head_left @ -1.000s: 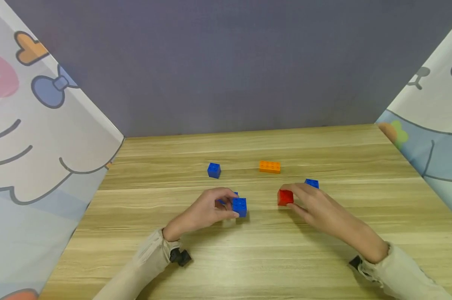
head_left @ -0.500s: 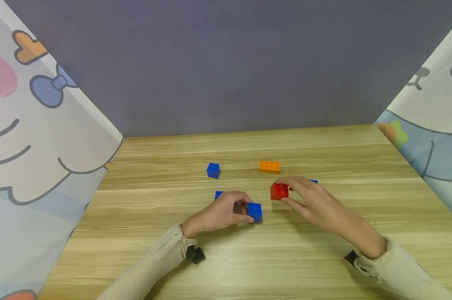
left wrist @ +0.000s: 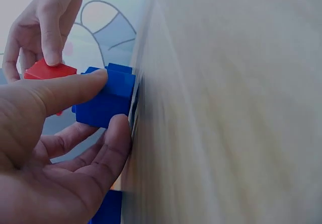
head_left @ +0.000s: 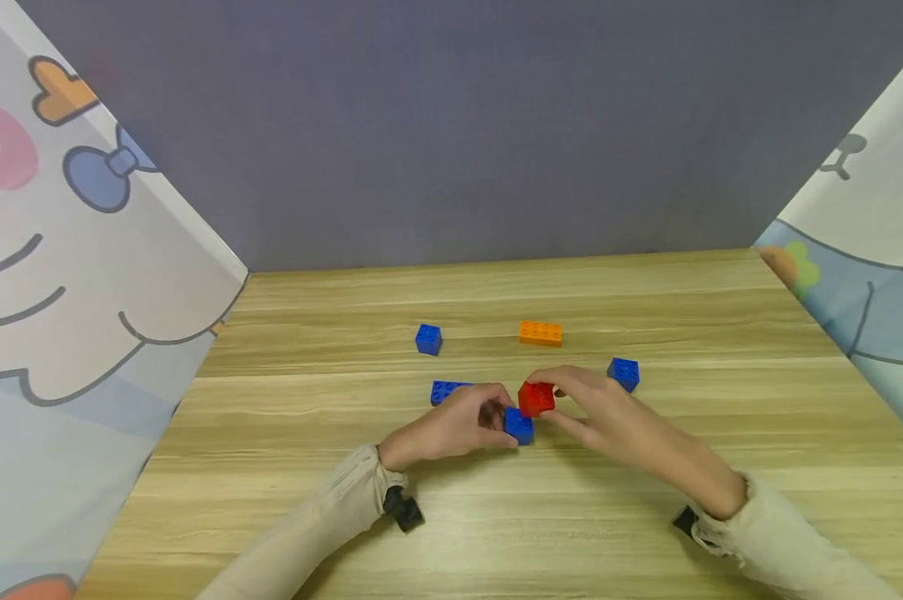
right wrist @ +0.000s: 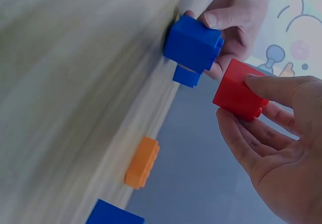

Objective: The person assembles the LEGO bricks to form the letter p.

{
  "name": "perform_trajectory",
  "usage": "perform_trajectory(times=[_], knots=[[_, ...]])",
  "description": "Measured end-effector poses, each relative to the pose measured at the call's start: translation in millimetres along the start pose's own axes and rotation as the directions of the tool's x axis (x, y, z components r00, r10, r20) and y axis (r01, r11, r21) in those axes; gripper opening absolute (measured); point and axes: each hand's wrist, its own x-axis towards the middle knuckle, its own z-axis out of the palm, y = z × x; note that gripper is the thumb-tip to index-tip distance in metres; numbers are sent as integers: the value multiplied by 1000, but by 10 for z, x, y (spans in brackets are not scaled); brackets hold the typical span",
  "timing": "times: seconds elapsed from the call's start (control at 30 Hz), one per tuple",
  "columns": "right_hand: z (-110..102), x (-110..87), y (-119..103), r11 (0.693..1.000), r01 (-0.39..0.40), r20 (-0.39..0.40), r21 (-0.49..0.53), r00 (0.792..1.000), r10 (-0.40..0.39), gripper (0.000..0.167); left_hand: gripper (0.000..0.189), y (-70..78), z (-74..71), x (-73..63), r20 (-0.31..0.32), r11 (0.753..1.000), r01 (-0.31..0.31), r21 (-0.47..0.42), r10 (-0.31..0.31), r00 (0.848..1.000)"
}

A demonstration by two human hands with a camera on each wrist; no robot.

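Between the thumb and fingers of my left hand (head_left: 459,427) is a square blue toy brick (head_left: 519,427), held low at the tabletop. My right hand (head_left: 609,410) pinches a square red toy brick (head_left: 536,399) by its sides. In the right wrist view the red brick (right wrist: 236,90) hangs a little above the blue one (right wrist: 191,44), with a gap between them. A longer blue brick (head_left: 448,392) lies behind my left hand, which partly covers it.
On the wooden table (head_left: 331,333) stand another square blue brick (head_left: 428,339) at the back left, an orange brick (head_left: 540,333) at the back middle, and one more blue brick (head_left: 624,373) beyond my right hand. A dark grey panel (head_left: 451,133) rises behind the table.
My left hand has moved right with its blue brick and lowered it. My right hand has brought the red brick left, over toward the blue one. The other bricks have stayed put.
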Motion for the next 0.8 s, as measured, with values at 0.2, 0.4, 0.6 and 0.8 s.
perform_trajectory(times=[0.2,0.4,0.6,0.8], knots=[[70,-57,-16,999,-32,32,2,999,32,44,31,0,44,22,14,1000,-9,8,9,1000],[124,-75,-40,999,-40,52,13,998,39,41,32,-30,55,34,20,1000,-6,-8,6,1000],[150,-77,-77,999,-35,55,-35,998,37,42,33,-34,47,28,27,1000,-1,-7,2,1000],[154,-70,-102,998,-19,47,-64,999,22,43,33,-24,46,30,21,1000,13,0,-13,1000]])
